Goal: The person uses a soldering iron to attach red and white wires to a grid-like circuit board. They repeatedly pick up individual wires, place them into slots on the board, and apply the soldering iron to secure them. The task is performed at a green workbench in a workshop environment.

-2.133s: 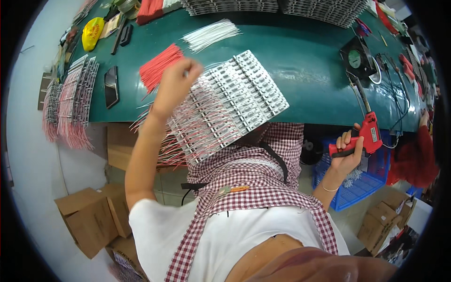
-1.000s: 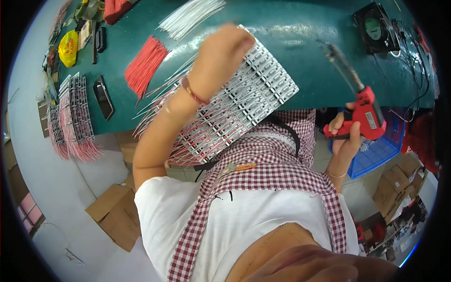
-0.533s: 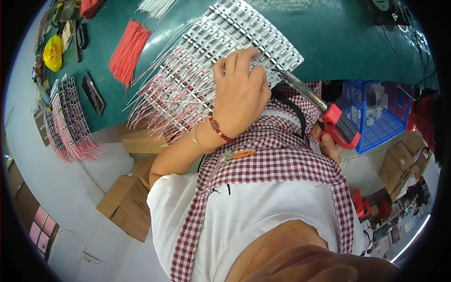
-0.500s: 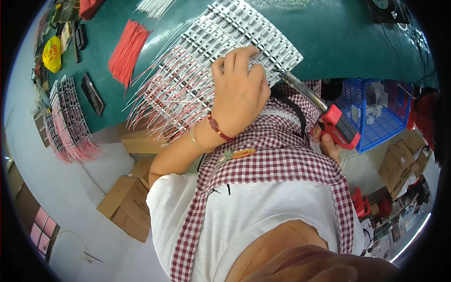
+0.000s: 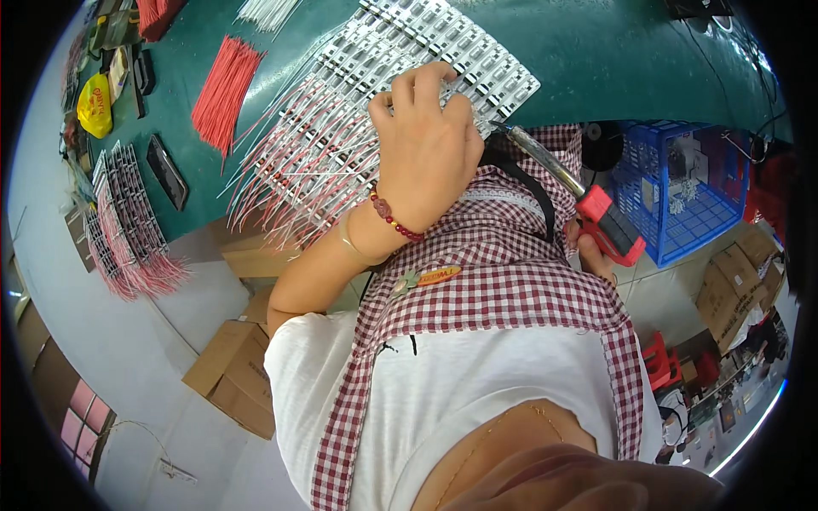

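A panel (image 5: 503, 77) packed with rows of small silver metal parts lies tilted at the table's near edge. Thin red and white wires (image 5: 285, 175) fan out from its left half. My left hand (image 5: 426, 140) rests over the panel with bent fingers, their tips down among the parts; whatever they pinch is hidden beneath the hand. My right hand (image 5: 594, 258) is wrapped around the red and black handle of a soldering iron (image 5: 547, 160), seen only partly behind it. The iron's tip points up-left, close to the panel's lower right edge beside my left hand.
Bundles of red wires (image 5: 226, 92) and white wires (image 5: 271, 12) lie on the green table (image 5: 613, 68). A dark phone (image 5: 167, 172), a yellow package (image 5: 95, 106) and wired panels (image 5: 128, 221) sit left. A blue basket (image 5: 682, 234) stands right; cardboard boxes (image 5: 234, 375) are below.
The view has shifted slightly. My left hand appears a little higher and farther left over the panel. The soldering iron has moved slightly left and remains by the panel's edge.
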Tool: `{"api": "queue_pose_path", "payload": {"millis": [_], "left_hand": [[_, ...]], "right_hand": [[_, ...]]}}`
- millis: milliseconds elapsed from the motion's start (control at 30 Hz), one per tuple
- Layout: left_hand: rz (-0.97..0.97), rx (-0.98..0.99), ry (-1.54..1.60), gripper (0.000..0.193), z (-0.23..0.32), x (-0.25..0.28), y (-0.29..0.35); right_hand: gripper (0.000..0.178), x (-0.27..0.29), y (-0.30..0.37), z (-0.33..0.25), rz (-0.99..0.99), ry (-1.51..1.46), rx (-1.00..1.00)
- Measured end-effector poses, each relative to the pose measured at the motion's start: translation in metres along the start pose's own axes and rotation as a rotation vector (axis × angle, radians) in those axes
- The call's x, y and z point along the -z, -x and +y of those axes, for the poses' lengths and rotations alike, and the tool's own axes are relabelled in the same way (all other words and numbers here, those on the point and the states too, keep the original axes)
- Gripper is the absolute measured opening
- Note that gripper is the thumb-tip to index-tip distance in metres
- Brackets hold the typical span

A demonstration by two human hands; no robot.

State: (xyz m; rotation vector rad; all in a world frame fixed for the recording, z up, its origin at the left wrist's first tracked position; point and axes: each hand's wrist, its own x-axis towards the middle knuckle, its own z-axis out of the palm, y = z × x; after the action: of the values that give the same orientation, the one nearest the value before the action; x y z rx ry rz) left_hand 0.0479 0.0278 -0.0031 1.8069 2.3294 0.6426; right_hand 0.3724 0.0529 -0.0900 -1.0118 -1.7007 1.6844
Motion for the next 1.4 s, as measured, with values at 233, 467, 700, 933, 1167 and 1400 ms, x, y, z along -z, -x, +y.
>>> {"api": "queue_pose_path", "payload": {"millis": [233, 467, 700, 933, 1167, 1400], "left_hand": [[-0.018, 0.002, -0.007, 0.007, -0.002, 0.000, -0.003], [-0.019, -0.010, -0.001, 0.007, -0.003, 0.001, -0.003], [-0.039, -0.016, -0.003, 0.006, -0.003, 0.002, -0.004], [-0.050, -0.027, -0.017, 0.006, -0.003, 0.002, -0.006], [-0.027, -0.011, -0.030, 0.006, -0.004, 0.000, -0.004], [-0.005, 0.013, -0.024, 0.032, -0.010, 0.023, 0.000]], "right_hand": [[0.016, -0.009, -0.006, -0.009, -0.005, 0.373, 0.116], [0.018, -0.011, -0.002, -0.023, -0.029, 0.320, 0.101], [0.018, -0.016, -0.003, -0.018, -0.001, 0.376, 0.146], [0.018, -0.011, 0.001, -0.018, 0.003, 0.256, 0.059], [0.027, -0.010, 0.001, -0.009, 0.046, 0.188, -0.020], [0.049, -0.040, -0.038, -0.066, 0.151, -0.411, 0.062]]}}
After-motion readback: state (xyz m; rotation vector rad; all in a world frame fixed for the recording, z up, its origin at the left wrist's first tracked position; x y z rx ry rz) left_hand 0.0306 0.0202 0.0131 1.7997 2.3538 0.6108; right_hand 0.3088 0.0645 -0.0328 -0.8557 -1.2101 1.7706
